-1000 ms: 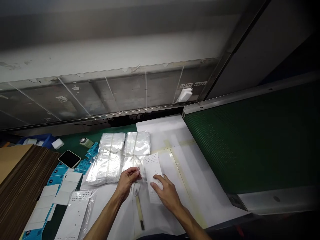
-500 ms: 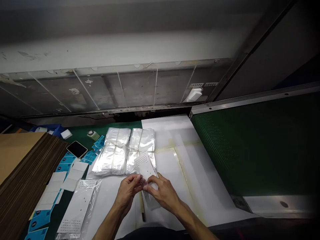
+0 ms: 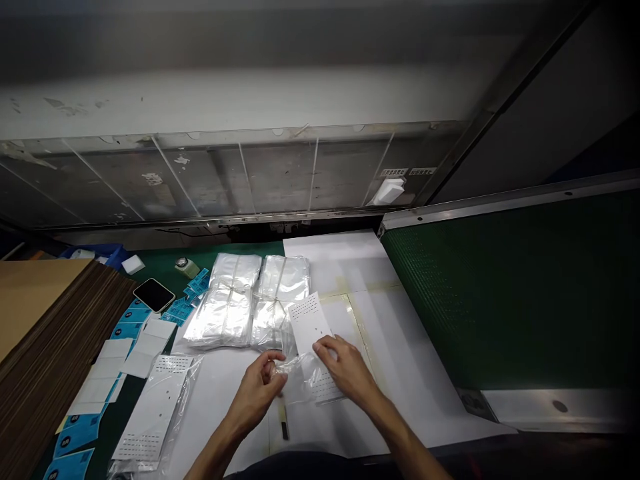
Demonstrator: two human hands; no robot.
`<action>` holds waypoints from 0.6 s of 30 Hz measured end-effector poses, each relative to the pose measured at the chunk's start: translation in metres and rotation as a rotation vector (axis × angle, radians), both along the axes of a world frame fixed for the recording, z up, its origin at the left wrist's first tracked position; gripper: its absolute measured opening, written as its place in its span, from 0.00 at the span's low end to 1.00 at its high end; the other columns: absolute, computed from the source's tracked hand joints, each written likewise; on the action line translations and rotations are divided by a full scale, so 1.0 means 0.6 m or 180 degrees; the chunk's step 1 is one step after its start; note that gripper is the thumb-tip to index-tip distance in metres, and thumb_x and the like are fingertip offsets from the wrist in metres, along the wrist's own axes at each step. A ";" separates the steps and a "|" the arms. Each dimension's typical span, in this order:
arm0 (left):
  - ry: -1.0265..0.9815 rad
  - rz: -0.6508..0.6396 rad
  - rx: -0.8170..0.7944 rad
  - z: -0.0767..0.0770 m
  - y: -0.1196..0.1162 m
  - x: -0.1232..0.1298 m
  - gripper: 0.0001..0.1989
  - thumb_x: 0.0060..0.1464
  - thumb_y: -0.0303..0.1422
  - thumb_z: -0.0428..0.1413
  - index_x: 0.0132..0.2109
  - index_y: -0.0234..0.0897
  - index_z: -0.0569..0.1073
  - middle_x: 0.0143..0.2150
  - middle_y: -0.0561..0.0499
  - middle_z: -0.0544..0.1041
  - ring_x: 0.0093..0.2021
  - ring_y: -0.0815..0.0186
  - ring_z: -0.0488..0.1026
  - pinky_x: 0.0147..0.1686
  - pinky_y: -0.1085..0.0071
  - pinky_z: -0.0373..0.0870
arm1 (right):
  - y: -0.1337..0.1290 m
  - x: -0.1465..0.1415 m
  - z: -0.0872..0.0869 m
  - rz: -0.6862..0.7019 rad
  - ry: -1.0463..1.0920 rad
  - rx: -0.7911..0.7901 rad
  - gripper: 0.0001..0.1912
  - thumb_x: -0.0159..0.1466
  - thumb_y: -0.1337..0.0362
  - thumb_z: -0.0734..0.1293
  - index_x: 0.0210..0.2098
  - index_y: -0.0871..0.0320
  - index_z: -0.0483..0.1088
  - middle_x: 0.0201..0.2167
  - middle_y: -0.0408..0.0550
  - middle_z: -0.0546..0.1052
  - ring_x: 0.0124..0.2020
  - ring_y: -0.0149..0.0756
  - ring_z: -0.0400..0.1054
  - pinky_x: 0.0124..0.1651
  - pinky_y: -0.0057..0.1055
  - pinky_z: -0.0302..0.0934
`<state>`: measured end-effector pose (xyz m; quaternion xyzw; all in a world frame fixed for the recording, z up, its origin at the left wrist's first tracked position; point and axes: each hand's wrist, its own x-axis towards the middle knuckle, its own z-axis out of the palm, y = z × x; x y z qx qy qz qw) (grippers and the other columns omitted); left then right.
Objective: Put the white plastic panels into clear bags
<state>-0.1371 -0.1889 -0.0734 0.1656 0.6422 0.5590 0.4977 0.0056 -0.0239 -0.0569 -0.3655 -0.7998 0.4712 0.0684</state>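
Observation:
A long white panel (image 3: pixel 309 325) with rows of small dark slots tilts in front of me, its lower part inside a clear plastic bag (image 3: pixel 296 388). My left hand (image 3: pixel 256 392) has its fingers curled in on the bag's left edge. On the other side, my right hand (image 3: pixel 347 373) pinches the right edge of the panel through or beside the film; which of the two I cannot tell. Just beyond my hands lie two tied bundles of clear bags (image 3: pixel 225 310). A similar bagged white panel (image 3: pixel 150 417) rests at the left.
Blue cards (image 3: pixel 79 435) and folded white papers (image 3: pixel 147 348) line the left side, beside a phone (image 3: pixel 154 295) and a small bottle (image 3: pixel 187 268). Stacked brown cardboard (image 3: pixel 55 333) stands far left. A green conveyor belt (image 3: pixel 525 293) with a metal frame borders the right.
My hands have moved apart, the right one shifting right along the panel. The panel has swung right and more of it shows, with the bag's film stretched between my hands.

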 end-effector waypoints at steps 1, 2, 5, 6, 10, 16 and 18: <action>0.0291 0.0063 -0.0138 -0.007 0.002 -0.003 0.19 0.50 0.41 0.59 0.46 0.35 0.70 0.22 0.58 0.61 0.23 0.71 0.62 0.25 0.74 0.62 | 0.011 0.014 0.013 -0.0052 0.0036 -0.0049 0.17 0.65 0.52 0.56 0.34 0.53 0.71 0.35 0.46 0.73 0.40 0.40 0.67 0.41 0.34 0.60; 0.0448 0.0135 -0.0222 -0.013 0.006 -0.006 0.20 0.52 0.43 0.57 0.47 0.34 0.71 0.21 0.59 0.60 0.21 0.71 0.60 0.23 0.75 0.60 | 0.020 0.031 0.028 -0.0161 0.0108 -0.0129 0.16 0.65 0.52 0.57 0.36 0.53 0.70 0.39 0.47 0.73 0.42 0.40 0.67 0.43 0.33 0.60; 0.0397 0.0188 -0.0167 -0.015 0.024 -0.013 0.22 0.55 0.46 0.52 0.49 0.32 0.72 0.19 0.58 0.63 0.19 0.70 0.61 0.23 0.73 0.60 | 0.017 0.084 0.064 -0.0552 0.0730 -0.1076 0.10 0.61 0.54 0.64 0.37 0.52 0.68 0.40 0.46 0.73 0.42 0.39 0.67 0.40 0.30 0.61; 0.0360 0.0165 -0.0109 -0.011 0.031 -0.015 0.22 0.56 0.46 0.52 0.48 0.32 0.73 0.20 0.56 0.66 0.21 0.69 0.64 0.24 0.72 0.62 | 0.005 0.097 0.068 -0.0543 0.1015 -0.1754 0.10 0.58 0.55 0.67 0.35 0.52 0.67 0.35 0.44 0.73 0.38 0.38 0.68 0.36 0.29 0.60; 0.0138 0.0048 0.0079 0.013 0.042 -0.020 0.21 0.56 0.46 0.52 0.49 0.36 0.73 0.24 0.55 0.69 0.25 0.69 0.66 0.26 0.74 0.61 | -0.069 0.109 0.038 -0.0144 0.1328 -0.4166 0.11 0.49 0.61 0.71 0.29 0.57 0.66 0.28 0.44 0.75 0.28 0.34 0.69 0.30 0.27 0.57; -0.0183 0.0103 -0.0090 0.012 0.009 -0.011 0.23 0.57 0.48 0.50 0.52 0.36 0.72 0.38 0.48 0.77 0.38 0.62 0.72 0.37 0.70 0.69 | -0.097 0.104 -0.033 -0.0778 0.1131 -0.4179 0.15 0.51 0.58 0.72 0.33 0.57 0.65 0.27 0.45 0.76 0.27 0.35 0.71 0.29 0.27 0.57; 0.0021 0.0331 -0.0104 0.002 -0.003 -0.002 0.24 0.57 0.48 0.50 0.54 0.38 0.70 0.46 0.47 0.76 0.46 0.59 0.72 0.43 0.67 0.70 | -0.098 0.107 -0.033 -0.0910 0.0988 -0.4079 0.15 0.53 0.56 0.71 0.34 0.56 0.64 0.25 0.44 0.76 0.26 0.35 0.71 0.28 0.27 0.57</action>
